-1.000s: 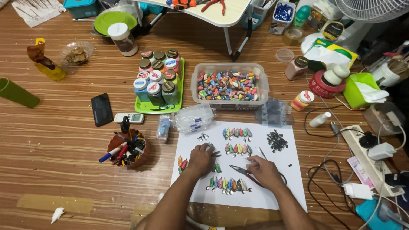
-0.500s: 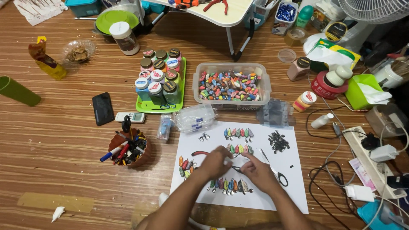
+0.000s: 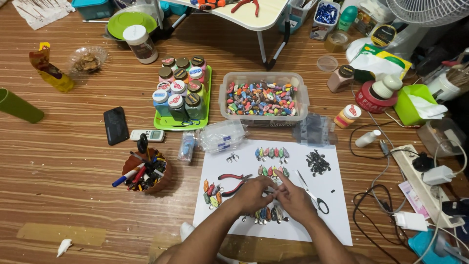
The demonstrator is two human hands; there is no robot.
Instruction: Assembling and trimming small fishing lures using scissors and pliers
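Two hands meeting over white paper sheet [image 3: 332,222], left hand [image 3: 254,194] and right hand [image 3: 291,198] pinching one small painted lure, hidden between fingertips, red-handled pliers [image 3: 233,182] left, scissors [image 3: 312,194] right, lure rows [image 3: 271,153] beyond

Just left of my hands lies one pair of pliers [image 3: 233,183], and just right one pair of scissors [image 3: 312,194]. Farther left stands one cup [image 3: 145,172] of pens. Beyond my fingers I count one tub [image 3: 264,96] of beads and one green tray [image 3: 172,122] carrying ten jars [image 3: 181,88]. One phone [image 3: 116,125] and one remote [image 3: 147,135] lie far left.
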